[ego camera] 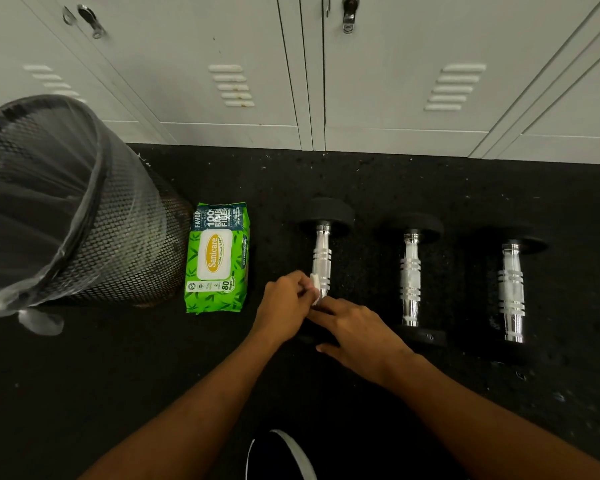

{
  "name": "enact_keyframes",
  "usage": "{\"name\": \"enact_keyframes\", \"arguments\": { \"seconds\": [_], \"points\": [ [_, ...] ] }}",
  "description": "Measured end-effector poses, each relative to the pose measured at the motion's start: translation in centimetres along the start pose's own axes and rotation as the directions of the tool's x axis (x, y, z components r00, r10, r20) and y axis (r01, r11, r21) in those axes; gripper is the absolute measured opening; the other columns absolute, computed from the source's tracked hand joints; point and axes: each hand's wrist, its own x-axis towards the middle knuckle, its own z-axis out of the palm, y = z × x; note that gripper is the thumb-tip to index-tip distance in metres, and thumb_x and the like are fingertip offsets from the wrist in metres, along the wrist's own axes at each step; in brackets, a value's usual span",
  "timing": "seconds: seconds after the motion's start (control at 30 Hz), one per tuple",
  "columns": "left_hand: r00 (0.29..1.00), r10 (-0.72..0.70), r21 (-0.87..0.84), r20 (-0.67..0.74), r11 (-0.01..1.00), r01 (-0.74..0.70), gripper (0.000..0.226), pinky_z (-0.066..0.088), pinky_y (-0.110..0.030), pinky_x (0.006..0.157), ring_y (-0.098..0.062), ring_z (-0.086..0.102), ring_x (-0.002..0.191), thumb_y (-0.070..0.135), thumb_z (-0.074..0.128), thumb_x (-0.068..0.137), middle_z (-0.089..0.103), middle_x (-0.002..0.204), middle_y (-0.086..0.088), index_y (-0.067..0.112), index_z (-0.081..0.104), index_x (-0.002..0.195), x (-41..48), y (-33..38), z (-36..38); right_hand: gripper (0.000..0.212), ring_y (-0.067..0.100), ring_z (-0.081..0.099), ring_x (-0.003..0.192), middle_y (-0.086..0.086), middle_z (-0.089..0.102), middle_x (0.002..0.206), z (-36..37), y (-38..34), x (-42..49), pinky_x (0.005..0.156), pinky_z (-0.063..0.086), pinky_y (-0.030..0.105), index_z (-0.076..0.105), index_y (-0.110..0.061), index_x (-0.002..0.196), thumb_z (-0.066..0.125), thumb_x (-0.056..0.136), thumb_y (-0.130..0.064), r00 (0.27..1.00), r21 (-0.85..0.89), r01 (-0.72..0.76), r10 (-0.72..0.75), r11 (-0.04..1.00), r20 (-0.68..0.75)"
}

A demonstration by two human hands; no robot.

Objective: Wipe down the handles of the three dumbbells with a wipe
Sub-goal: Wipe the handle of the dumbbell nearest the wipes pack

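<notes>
Three dumbbells with chrome handles and black ends lie side by side on the black floor: the left dumbbell (323,252), the middle dumbbell (410,278) and the right dumbbell (511,289). My left hand (284,304) pinches a small white wipe (315,284) against the near part of the left dumbbell's handle. My right hand (354,329) rests over the near end of that dumbbell and hides its near weight, fingers touching the wipe's lower edge.
A green pack of wipes (217,258) lies left of the dumbbells. A black mesh bin (84,216) with a clear liner stands at the left. Grey lockers (312,71) line the far wall. A dark shoe (281,455) shows at the bottom.
</notes>
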Motion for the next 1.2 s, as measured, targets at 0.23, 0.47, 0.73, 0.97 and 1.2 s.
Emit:
{"name": "enact_keyframes", "arguments": {
  "seconds": [0.23, 0.47, 0.73, 0.97, 1.2],
  "points": [
    [0.986, -0.073, -0.084, -0.149, 0.995, 0.061, 0.015, 0.048, -0.028, 0.067, -0.021, 0.064, 0.086, 0.021, 0.064, 0.089, 0.069, 0.079, -0.002, 0.023, 0.059, 0.076, 2.5, 1.7, 1.1, 0.068, 0.019, 0.046, 0.12, -0.001, 0.036, 0.146, -0.1, -0.1, 0.3, 0.098, 0.045, 0.038, 0.029, -0.03, 0.148, 0.063, 0.09, -0.033, 1.0, -0.007, -0.001, 0.001, 1.0, 0.016],
    [0.961, 0.007, -0.088, -0.276, 0.996, -0.032, 0.016, 0.044, -0.024, 0.069, -0.01, 0.059, 0.087, 0.033, 0.061, 0.093, 0.069, 0.093, 0.003, 0.021, 0.07, 0.094, 4.5, 4.9, 0.3, 0.07, 0.019, 0.042, 0.125, 0.001, 0.035, 0.147, -0.4, -0.5, 0.6, 0.099, 0.043, 0.035, 0.023, -0.029, 0.15, 0.06, 0.092, -0.035, 0.999, -0.024, 0.003, -0.002, 1.0, 0.037],
    [0.879, 0.466, 0.405, -0.105, 0.827, -0.39, 0.025, 0.048, -0.033, 0.089, -0.021, 0.046, 0.106, 0.021, 0.06, 0.094, 0.05, 0.122, 0.0, 0.026, 0.07, 0.117, 5.2, 2.1, -0.5, 0.071, 0.019, 0.043, 0.123, 0.001, 0.038, 0.143, -0.5, -0.6, 0.5, 0.098, 0.044, 0.035, 0.021, -0.03, 0.151, 0.06, 0.092, -0.035, 1.0, -0.026, 0.011, -0.01, 1.0, 0.026],
    [0.86, 0.498, 0.229, 0.111, 0.829, -0.509, 0.016, 0.05, -0.035, 0.091, -0.014, 0.058, 0.101, 0.014, 0.06, 0.093, 0.055, 0.11, 0.005, 0.017, 0.071, 0.105, 5.2, 1.6, -1.1, 0.07, 0.019, 0.042, 0.123, 0.001, 0.037, 0.143, -0.7, -0.5, 0.4, 0.1, 0.043, 0.036, 0.02, -0.031, 0.151, 0.059, 0.093, -0.035, 0.999, -0.025, 0.008, -0.007, 1.0, 0.036],
    [0.771, 0.523, 0.157, 0.364, 0.781, -0.604, 0.018, 0.041, -0.01, 0.085, 0.0, 0.057, 0.091, 0.011, 0.061, 0.092, 0.052, 0.099, 0.014, 0.017, 0.075, 0.102, 3.0, -0.6, -2.0, 0.066, 0.019, 0.041, 0.129, -0.002, 0.033, 0.149, -1.0, -0.4, 0.5, 0.102, 0.041, 0.035, 0.031, -0.029, 0.148, 0.063, 0.09, -0.032, 0.999, -0.01, 0.025, -0.025, 1.0, 0.027]
  ]
}}
